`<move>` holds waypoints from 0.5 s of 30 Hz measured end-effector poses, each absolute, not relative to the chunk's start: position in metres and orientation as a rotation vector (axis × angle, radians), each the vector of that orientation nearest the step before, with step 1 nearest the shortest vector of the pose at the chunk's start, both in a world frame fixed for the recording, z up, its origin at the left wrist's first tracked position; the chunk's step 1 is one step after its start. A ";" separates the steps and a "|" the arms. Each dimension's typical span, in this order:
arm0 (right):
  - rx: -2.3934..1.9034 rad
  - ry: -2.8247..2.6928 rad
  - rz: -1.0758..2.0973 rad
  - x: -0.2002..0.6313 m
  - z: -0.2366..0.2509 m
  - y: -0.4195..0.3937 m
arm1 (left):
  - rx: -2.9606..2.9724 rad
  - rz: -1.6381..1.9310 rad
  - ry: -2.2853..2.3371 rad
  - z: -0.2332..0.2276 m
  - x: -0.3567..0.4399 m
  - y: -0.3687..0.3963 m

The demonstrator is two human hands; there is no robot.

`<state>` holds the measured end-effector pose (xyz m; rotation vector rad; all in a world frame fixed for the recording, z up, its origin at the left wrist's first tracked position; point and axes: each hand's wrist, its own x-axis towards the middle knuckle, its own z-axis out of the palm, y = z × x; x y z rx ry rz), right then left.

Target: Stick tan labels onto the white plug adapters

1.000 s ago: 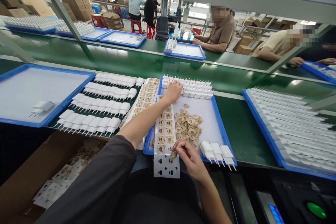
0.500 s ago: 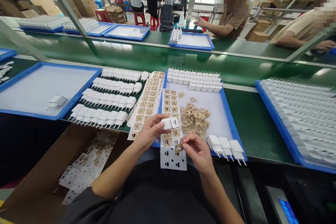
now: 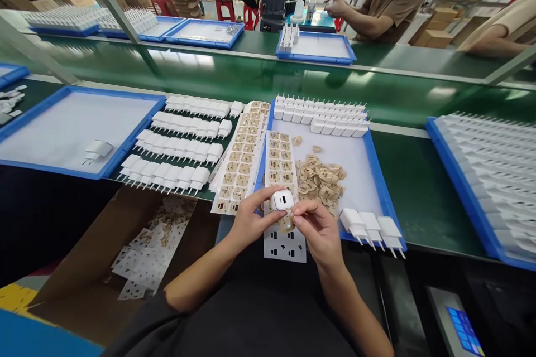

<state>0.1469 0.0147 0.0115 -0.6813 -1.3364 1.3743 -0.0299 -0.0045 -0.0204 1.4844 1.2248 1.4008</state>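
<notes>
Head view: we hold a small white charger point(image 3: 281, 199) in our left hand point(image 3: 250, 217), the fingers closed around its body, over the near edge of the blue tray point(image 3: 377, 178). A second ago this hand was reaching to the far row of chargers point(image 3: 320, 114); the charger has since been lifted from that row and brought near. Our right hand point(image 3: 316, 228) pinches a tan sticker point(image 3: 287, 224) just below the charger's port face, nearly touching it. We judge that the sticker, peeled from the sticker sheet point(image 3: 281, 178) beneath, is about to be laid on. A loose pile of tan stickers point(image 3: 319, 177) lies mid-tray, three chargers point(image 3: 372, 226) sit at its near right corner, and ordered rows of plugs point(image 3: 180, 142) lie to the left.
</notes>
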 end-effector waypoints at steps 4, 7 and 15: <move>-0.788 -1.331 1.244 0.149 0.018 0.018 | 1.679 1.454 1.187 -0.013 -0.032 -0.006; -0.847 -1.351 1.197 0.147 0.024 0.020 | 1.760 1.476 1.164 -0.008 -0.033 -0.006; -0.878 -1.407 1.178 0.143 0.028 0.021 | 1.824 1.473 1.154 -0.003 -0.034 -0.004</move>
